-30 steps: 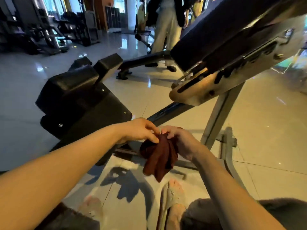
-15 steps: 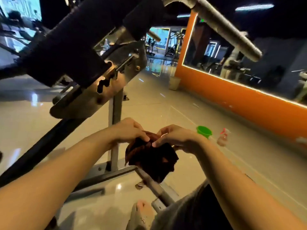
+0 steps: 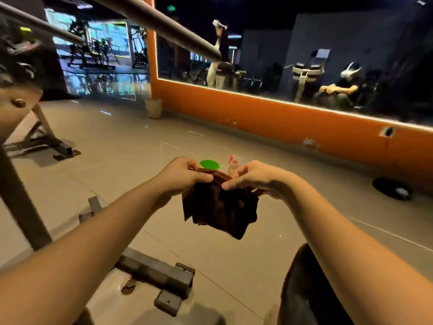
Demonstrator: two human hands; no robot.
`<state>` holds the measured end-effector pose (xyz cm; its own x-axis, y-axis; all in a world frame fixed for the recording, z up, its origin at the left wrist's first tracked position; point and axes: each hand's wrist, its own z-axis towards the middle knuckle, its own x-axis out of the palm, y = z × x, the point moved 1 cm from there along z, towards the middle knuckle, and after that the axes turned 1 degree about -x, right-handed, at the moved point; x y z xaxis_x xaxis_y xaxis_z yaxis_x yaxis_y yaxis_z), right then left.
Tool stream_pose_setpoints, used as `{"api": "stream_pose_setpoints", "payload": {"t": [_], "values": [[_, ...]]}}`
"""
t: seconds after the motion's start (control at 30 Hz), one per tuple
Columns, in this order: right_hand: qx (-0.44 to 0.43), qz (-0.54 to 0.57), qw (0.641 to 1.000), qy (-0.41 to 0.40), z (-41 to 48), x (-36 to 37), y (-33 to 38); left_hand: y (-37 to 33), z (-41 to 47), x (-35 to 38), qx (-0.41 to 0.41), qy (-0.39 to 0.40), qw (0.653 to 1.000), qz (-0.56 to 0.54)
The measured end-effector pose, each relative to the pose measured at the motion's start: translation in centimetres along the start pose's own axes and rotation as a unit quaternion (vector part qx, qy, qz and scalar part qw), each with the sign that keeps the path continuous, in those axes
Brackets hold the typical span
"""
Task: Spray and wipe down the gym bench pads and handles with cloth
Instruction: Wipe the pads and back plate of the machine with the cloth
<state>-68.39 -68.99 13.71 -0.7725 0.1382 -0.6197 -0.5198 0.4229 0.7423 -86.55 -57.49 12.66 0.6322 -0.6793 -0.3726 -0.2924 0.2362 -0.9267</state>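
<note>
A dim gym hall, with a glossy grey tiled floor point(image 3: 121, 165) running back toward bright windows. Far left, the grey steel upright of the bench frame point(image 3: 21, 207) slants up out of the shot, and its flat metal foot point(image 3: 164, 277) lies on the tiles low down. Overhead, a long round grey metal bar point(image 3: 164, 22) crosses from the upper left toward the middle.

Now the left hand point(image 3: 185, 177): fingers curled, pinching the top edge of a dark reddish-brown cloth point(image 3: 220, 207). The cloth hangs in folds in mid-air between the two hands, above the floor and clear of the bench. Beyond it on the floor sits a small bright green round container point(image 3: 209, 164). Just beside that is a small spray bottle with a red trigger point(image 3: 233, 163), partly hidden behind the fingers. The right hand point(image 3: 255, 179) pinches the cloth's other top edge between thumb and forefinger.

Further right, an orange wall point(image 3: 304, 127) carries a wide dark glass panel point(image 3: 304, 55) showing gym machines. A dark round object point(image 3: 390, 190) rests on the floor near that wall.
</note>
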Motion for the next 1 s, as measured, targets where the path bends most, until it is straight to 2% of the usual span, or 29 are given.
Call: {"api": "stream_pose_setpoints", "payload": {"t": [0.17,0.27,0.43,0.57,0.67,0.77,0.87,1.0], "values": [[0.059,0.03,0.998,0.023,4.7,-4.4,-6.9,2.1,8.3,5.7,-0.035,-0.01,0.999,-0.016],[0.089,0.024,0.996,0.001,9.5,-6.9,-10.2,3.6,14.3,8.4,-0.072,0.0,0.996,-0.049],[0.126,0.094,0.981,-0.114,15.7,-8.7,-15.7,4.3,23.6,13.0,-0.132,0.021,0.988,-0.072],[0.149,0.205,0.933,-0.254,18.2,-9.0,-19.2,3.1,26.6,16.3,-0.189,0.021,0.979,-0.073],[0.152,0.271,0.905,-0.29,17.5,-8.8,-18.2,1.1,26.5,16.4,-0.237,-0.02,0.968,-0.076],[0.175,0.285,0.903,-0.27,15.0,-11.5,-15.9,-3.4,26.0,16.1,-0.29,-0.048,0.951,-0.092],[0.223,0.309,0.898,-0.22,11.8,-17.7,-13.4,-11.2,25.8,15.8,-0.339,-0.026,0.935,-0.102],[0.264,0.335,0.895,-0.131,8.7,-26.7,-8.8,-21.2,27.0,14.1,-0.357,0.003,0.931,-0.082]]}}
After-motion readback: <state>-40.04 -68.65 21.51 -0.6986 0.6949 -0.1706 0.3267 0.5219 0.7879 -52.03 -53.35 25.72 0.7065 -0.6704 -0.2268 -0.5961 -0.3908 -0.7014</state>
